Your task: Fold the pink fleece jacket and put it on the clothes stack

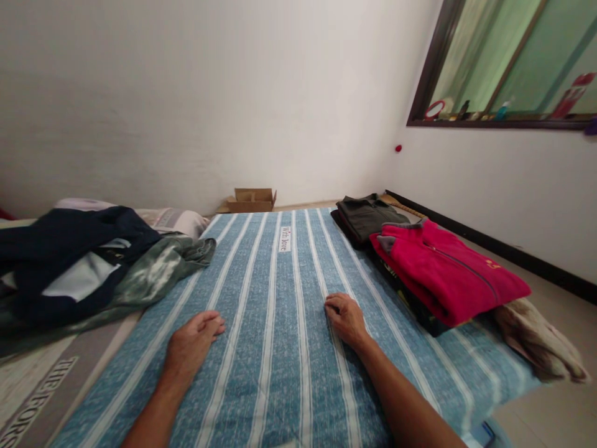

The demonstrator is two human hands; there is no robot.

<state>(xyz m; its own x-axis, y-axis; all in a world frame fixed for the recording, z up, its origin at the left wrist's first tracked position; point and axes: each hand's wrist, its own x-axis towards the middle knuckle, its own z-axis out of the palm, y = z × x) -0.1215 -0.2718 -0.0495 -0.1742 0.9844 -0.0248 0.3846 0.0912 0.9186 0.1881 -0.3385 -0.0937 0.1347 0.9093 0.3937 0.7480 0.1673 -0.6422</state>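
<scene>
My left hand (pixel 194 339) is over the blue-and-white striped cloth (pixel 261 298), its fingers curled loosely together with nothing visible in them. Further right, my right hand (pixel 345 316) rests on or just above the same cloth, its fingers bent inward and closed, also holding nothing I can see. The cloth lies fairly flat, with a "With love" print near its far end. Closest to my right hand is a folded pink-red fleece jacket (pixel 452 267) on top of other folded clothes. Left of my left hand lies a loose heap with a dark navy garment (pixel 79 249) and a grey-green garment (pixel 158 264).
Beside the pink-red jacket is a folded dark jacket (pixel 368 218). A beige furry piece (pixel 541 336) hangs over the right edge. An open cardboard box (pixel 252 199) stands by the back wall. Small items, including a round red-rimmed mirror (pixel 435 110), line the window sill.
</scene>
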